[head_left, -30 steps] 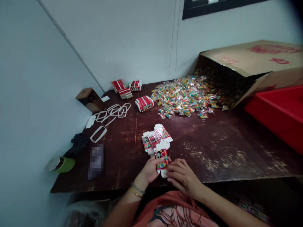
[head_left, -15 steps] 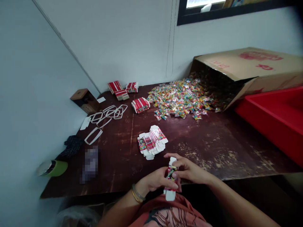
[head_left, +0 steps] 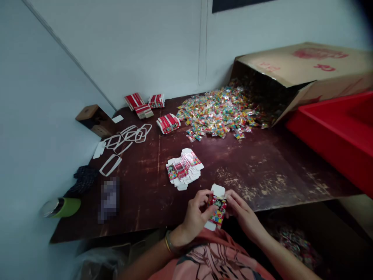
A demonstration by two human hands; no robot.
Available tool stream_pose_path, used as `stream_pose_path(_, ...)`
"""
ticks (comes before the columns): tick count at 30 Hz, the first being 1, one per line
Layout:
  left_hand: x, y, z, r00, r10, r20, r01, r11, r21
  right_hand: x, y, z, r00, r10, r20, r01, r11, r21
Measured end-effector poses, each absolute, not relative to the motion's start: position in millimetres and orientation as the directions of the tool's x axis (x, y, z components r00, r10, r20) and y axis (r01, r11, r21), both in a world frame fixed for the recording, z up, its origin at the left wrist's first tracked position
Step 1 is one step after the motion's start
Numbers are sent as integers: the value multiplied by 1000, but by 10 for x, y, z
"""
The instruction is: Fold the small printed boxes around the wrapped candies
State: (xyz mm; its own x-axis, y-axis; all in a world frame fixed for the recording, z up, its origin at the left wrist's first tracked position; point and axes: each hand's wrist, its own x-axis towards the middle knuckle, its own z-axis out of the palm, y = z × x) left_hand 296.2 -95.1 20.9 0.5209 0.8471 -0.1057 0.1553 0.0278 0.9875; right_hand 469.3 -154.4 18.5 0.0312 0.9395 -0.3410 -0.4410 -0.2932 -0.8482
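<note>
A small printed candy carton [head_left: 219, 213], red with colourful pictures, is held at the table's front edge with its white end flaps sticking out at top and bottom. My left hand [head_left: 196, 214] grips it from the left, thumb across the printed face. From the other side, my right hand [head_left: 242, 212] pinches the carton's right edge near the upper flap; some of its fingers are hidden behind. Just beyond the hands, a fanned stack of flat cartons [head_left: 186, 171] lies on the table.
Wrapped candies [head_left: 217, 111] spill from a tipped cardboard box [head_left: 291, 64] beside a red bin [head_left: 329, 132]. Bundled cartons [head_left: 169, 123], white paper bands [head_left: 110, 165], a wooden box [head_left: 96, 119] and a green-sided container [head_left: 68, 207] are on the left part of the brown table [head_left: 140, 194].
The carton has been turned so its broad printed face shows, looking wider than before. My right hand has moved to its right edge. The whole view has shifted slightly.
</note>
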Motion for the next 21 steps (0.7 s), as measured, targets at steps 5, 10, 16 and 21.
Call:
stream_pose_path(5, 2844, -1059, 198, 602, 777, -184, 205, 73, 976, 4752, -1605, 106, -315, 826, -468, -718, -529, -452)
stream_pose_path(10, 2764, -1157, 163, 596, 778, -197, 217, 80, 973, 4726, -1688, 13, -351, 807, -475, -743, -549, -382)
stream_pose_path(16, 2760, -1212, 296, 515, 833, -205, 248, 85, 965, 4621, -1725, -60, -403, 745, -533, -689, -630, -360)
stream_pose_path(21, 2815, -1223, 375, 455, 807, -378, 39, 406, 913, 4611, -1696, 32, -447, 723, -527, -659, -665, -353)
